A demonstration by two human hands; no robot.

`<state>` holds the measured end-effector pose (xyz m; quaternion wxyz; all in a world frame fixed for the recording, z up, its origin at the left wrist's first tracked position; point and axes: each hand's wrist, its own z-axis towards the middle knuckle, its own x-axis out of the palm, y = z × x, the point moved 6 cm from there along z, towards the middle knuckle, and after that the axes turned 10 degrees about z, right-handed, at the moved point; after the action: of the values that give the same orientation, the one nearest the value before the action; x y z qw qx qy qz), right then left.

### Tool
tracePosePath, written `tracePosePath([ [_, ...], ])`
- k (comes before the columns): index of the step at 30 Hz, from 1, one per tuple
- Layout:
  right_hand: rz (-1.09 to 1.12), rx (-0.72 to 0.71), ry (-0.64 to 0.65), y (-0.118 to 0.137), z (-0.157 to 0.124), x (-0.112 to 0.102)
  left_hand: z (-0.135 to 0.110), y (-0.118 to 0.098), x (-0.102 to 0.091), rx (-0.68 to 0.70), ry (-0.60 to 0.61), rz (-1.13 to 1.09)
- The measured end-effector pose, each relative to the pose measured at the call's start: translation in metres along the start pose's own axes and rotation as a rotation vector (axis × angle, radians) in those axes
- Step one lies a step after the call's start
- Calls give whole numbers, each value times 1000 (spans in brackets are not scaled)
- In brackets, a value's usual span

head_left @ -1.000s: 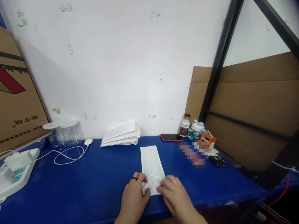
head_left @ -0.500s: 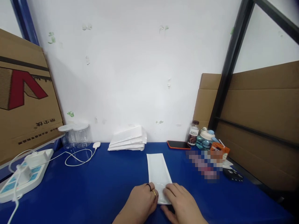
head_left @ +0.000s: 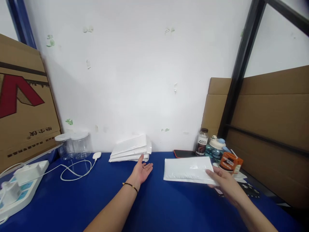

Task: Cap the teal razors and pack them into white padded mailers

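Observation:
A white padded envelope (head_left: 185,169) is pinched at its right end by my right hand (head_left: 220,178), thumb on top and fingers beneath. It lies sideways above the blue table, in front of the dark phone. My left hand (head_left: 142,170) is stretched forward, palm turned up and fingers apart, with nothing in it. Its fingertips are close to the right end of a stack of white padded envelopes (head_left: 130,149) against the wall. Whether they touch the stack I cannot tell.
On the blue table (head_left: 154,206), a white power strip (head_left: 29,190) with a cable and two lidded clear jars (head_left: 80,146) stand left. To the right are a phone (head_left: 183,153), a brown-capped bottle (head_left: 202,141), a teal bottle (head_left: 215,149), an orange carton (head_left: 228,162) and a black item (head_left: 251,190).
My right hand has lifted the envelope off the table, turned it sideways and carried it right. The left hand has let go of it, opened and reached forward to the stack.

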<state>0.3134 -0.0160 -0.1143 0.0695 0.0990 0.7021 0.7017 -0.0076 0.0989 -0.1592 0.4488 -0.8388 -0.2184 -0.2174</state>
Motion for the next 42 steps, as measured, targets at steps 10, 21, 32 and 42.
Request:
tracePosePath([
  [10,9,122,41,-28,48,35,45,-42,-3,146,-133,-266],
  [21,-633,-158,75,-22,133,142,30,-60,-36,129,-118,-291],
  [32,-1305,-381,25,-10,133,111,29,-50,-37,132,-194,-176],
  [42,-1124,-502,83,1,106,126,16,-38,-33,162,-181,-63],
])
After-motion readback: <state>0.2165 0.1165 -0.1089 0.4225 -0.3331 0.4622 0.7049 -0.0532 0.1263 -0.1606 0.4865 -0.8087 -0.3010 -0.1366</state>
